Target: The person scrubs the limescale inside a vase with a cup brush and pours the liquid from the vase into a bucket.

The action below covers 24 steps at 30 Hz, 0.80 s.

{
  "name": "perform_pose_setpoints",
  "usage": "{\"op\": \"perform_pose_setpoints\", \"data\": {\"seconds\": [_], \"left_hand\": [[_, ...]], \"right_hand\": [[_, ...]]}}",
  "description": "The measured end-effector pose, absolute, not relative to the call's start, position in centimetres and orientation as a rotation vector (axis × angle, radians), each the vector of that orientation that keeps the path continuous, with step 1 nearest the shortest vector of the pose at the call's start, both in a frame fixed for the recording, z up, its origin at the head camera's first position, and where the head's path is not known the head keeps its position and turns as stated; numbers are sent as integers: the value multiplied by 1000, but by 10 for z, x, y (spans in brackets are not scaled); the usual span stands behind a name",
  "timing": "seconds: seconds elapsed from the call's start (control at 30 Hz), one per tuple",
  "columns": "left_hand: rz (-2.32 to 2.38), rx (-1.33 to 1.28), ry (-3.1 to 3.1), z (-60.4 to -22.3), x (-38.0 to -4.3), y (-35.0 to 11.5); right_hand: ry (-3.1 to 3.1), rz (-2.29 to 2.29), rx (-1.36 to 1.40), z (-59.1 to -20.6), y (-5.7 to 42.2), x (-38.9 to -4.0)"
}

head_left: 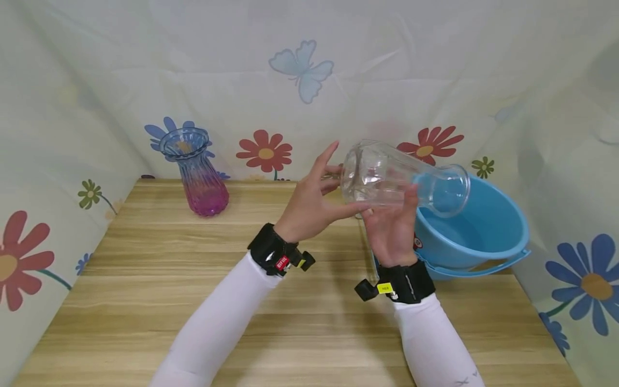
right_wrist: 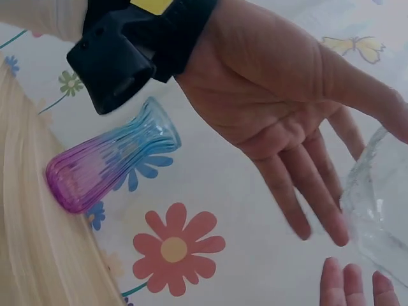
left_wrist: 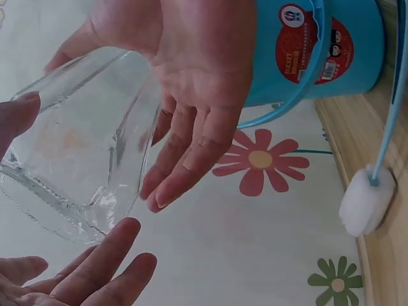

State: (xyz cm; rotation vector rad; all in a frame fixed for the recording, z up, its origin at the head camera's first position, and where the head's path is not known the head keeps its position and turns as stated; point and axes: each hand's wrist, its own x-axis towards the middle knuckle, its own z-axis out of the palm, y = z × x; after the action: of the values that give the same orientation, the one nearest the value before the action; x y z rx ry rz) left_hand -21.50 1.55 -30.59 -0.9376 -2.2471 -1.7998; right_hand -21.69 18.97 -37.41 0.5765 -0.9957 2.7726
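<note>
A blue bucket (head_left: pixel 447 250) is standing by the right back corner of the bench (head_left: pixel 290 322), a clear vase (head_left: pixel 384 169) tilting aloft beside it, a ribbed vase (head_left: pixel 204 185) standing near the left. The left hand (head_left: pixel 309 204) is gripping the clear vase's base, the right hand (head_left: pixel 390 234) its body, likely balancing slick glass.

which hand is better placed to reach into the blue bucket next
Probably the right hand: it holds the clear vase close to the blue bucket. The left hand, at the vase's base, is farther away. The right would need freeing first.
</note>
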Motion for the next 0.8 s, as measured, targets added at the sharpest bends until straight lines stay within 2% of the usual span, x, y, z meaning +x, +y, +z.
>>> {"op": "perform_pose_setpoints", "data": {"seconds": [0.27,0.5,0.8], "left_hand": [[-1738,-909,-2375,-354,-228,-16],[-1877,-872,-2441,-372,-211,-36],[-1900,-805,-2487,-421,-216,-52]], "right_hand": [[-1338,2588,504,-387,172,-219],[-1558,2553,471,-393,154,-213],[-1919,2365,402,-408,140,-214]]}}
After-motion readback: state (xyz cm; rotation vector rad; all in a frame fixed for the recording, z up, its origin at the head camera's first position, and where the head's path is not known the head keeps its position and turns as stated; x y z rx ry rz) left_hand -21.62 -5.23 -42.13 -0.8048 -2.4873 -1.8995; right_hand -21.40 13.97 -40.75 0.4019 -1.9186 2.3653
